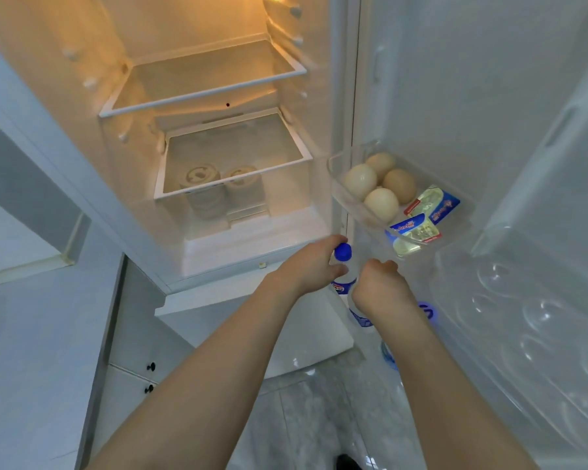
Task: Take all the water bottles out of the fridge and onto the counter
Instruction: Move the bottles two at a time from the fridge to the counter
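One head-worn wide-angle view looks forward and steeply down into an open fridge (218,147) at close range, its interior toward eleven o'clock, its door shelf (350,201) at two, floor tiles (306,412) at six.

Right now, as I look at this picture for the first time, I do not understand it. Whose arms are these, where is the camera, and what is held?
There is no machine here. A person wears one camera on the head, looking down at their own arms before an open fridge. The left hand grips a water bottle with a blue cap near the door. The right hand reaches down beside it; its fingers are hidden. The door shelf holds four eggs and butter packets.
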